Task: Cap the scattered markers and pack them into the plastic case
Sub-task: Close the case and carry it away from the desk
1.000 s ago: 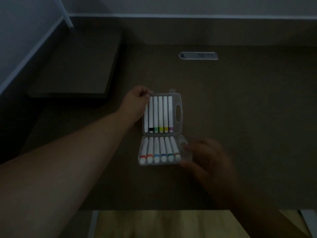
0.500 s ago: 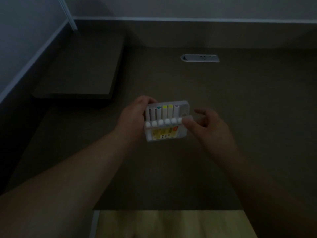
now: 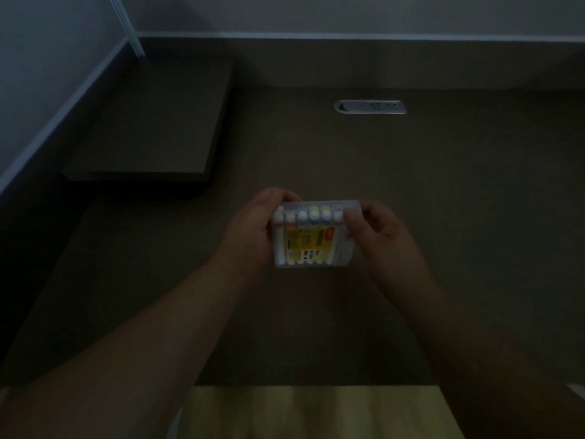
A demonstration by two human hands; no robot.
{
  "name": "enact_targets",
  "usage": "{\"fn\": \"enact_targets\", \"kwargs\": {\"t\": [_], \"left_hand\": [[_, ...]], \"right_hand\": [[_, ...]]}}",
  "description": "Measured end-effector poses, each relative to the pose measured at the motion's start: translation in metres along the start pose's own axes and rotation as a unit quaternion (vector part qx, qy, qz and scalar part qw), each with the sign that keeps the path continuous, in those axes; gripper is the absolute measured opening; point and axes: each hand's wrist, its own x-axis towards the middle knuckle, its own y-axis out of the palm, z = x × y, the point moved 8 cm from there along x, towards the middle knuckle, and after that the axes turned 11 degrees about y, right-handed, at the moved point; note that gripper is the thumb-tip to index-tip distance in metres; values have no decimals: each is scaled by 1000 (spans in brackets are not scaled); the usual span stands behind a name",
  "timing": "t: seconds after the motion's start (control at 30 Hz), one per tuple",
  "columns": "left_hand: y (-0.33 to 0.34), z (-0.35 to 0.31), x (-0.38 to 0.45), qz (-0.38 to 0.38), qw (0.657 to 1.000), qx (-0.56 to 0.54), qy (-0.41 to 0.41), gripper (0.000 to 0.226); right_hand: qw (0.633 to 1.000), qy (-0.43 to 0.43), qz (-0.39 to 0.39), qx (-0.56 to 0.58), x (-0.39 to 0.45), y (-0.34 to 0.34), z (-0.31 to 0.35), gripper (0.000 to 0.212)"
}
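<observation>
Folded over since a moment ago, the clear plastic marker case (image 3: 313,236) now sits nearly shut and lifted above the dark brown counter (image 3: 443,217), where before it lay open flat. Left hand (image 3: 253,229) wraps the case's left edge in a firm grip; right hand (image 3: 373,229) pinches the right edge, thumb on top (the latch side, I judge). One case, two hands, and six white capped markers (image 3: 313,215) showing their ends in the near row; any row behind is too dim to count. If the halves are squeezed unevenly, a marker could ride up and block the clasp, or the case could spring open and spill.
</observation>
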Motion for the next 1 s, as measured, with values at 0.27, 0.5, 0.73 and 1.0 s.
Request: {"fn": "enact_targets", "kwargs": {"t": [0.27, 0.5, 0.73, 1.0], "left_hand": [[-4, 11, -16, 1, 999, 41, -9, 35], [-10, 5, -23, 8, 991, 128, 32, 32], [-2, 0, -28, 16, 989, 133, 64, 20], [-2, 3, -26, 5, 990, 129, 62, 16]], "right_hand": [[1000, 18, -17, 4, -9, -4, -15, 20], [998, 18, 32, -43, -13, -3, -12, 40], [998, 10, 39, -51, -19, 0, -9, 35], [997, 22, 39, -57, -18, 0, -14, 38]]}}
